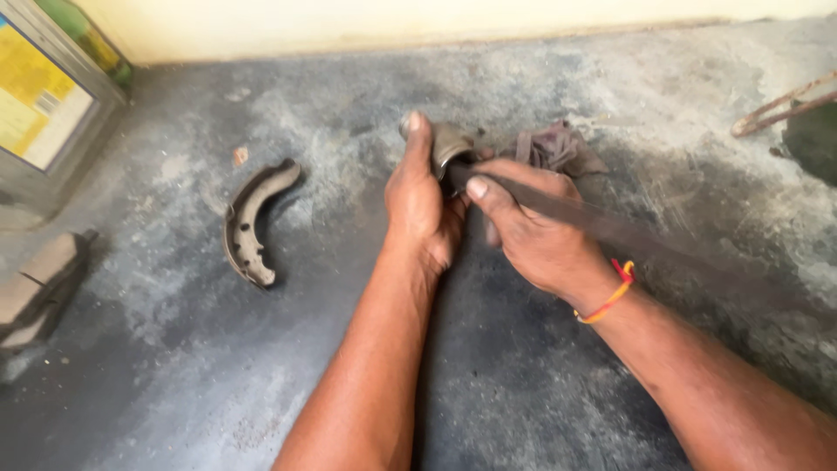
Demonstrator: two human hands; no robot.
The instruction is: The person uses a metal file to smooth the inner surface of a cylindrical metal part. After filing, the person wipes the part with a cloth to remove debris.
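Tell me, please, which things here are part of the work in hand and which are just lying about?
In use:
left hand gripping a curved brake shoe
right hand holding a long flat file

Lying about:
second brake shoe
dark rag
metal can
bent rod

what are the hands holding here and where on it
The left hand grips a curved brake shoe by its lower end. The right hand holds a long flat file near its front end, laid against the shoe.
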